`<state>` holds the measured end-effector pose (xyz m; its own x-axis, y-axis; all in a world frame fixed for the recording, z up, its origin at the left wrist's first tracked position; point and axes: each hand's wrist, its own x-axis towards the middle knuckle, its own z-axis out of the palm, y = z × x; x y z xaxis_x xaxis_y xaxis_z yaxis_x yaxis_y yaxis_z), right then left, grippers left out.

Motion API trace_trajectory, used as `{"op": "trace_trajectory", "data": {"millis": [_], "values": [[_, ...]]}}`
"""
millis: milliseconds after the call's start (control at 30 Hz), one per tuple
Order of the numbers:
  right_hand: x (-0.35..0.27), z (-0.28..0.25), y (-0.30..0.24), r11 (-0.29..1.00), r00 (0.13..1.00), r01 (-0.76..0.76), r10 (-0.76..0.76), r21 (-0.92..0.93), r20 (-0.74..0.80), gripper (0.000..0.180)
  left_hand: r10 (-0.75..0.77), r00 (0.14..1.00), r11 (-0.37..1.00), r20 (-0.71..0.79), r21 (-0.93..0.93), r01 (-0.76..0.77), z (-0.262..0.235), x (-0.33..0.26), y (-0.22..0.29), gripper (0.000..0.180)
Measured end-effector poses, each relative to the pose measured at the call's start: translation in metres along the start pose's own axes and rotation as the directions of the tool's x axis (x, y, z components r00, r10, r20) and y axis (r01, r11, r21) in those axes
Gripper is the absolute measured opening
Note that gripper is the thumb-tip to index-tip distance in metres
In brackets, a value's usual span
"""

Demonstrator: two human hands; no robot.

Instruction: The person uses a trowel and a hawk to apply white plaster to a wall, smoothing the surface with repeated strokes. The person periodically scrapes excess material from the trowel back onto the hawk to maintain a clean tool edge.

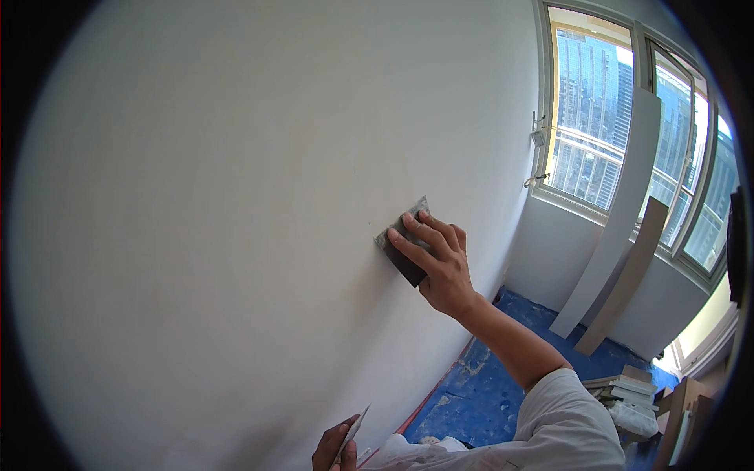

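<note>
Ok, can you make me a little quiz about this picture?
1. True or false: the right hand presses a dark sanding block flat on the white wall.
2. What does the left hand hold? A) a thin scraper B) a paint roller C) a cup
3. What colour is the floor sheet?

Key: 1 true; 2 A; 3 blue.

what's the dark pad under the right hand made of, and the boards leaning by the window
Pad: looks like a dark grey abrasive sanding sponge or block, matte, dusty pale at the edges; the right hand presses it to the wall. Boards: flat panels, one smooth white, one tan, probably wood or laminate.
</note>
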<state>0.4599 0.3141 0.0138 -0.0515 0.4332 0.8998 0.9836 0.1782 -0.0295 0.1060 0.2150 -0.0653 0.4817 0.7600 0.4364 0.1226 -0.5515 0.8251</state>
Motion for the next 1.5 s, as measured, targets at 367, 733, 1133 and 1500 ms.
{"op": "trace_trajectory", "data": {"millis": [367, 733, 1133, 1500], "values": [[-0.096, 0.020, 0.007, 0.996, 0.992, -0.082, 0.079, 0.025, 0.102, 0.083, -0.012, 1.000, 0.997, 0.010, -0.078, 0.013, 0.012, -0.013, -0.008, 0.032], [0.250, -0.148, -0.015, 0.960, 0.859, 0.281, -0.259, -0.017, -0.441, 0.072, -0.092, 0.975, 0.853, -0.201, -0.521, -0.027, 0.030, -0.033, -0.022, 0.039], [0.424, -0.220, -0.096, 0.904, 0.952, 0.133, -0.230, -0.406, -0.201, 0.058, -0.286, 0.869, 0.848, -0.404, -0.528, 0.033, 0.040, -0.052, 0.007, 0.042], [0.282, -0.129, -0.019, 0.975, 0.942, 0.224, -0.217, -0.004, -0.256, 0.077, -0.234, 0.945, 0.894, -0.230, -0.433, 0.116, 0.026, -0.044, -0.003, 0.041]]}}
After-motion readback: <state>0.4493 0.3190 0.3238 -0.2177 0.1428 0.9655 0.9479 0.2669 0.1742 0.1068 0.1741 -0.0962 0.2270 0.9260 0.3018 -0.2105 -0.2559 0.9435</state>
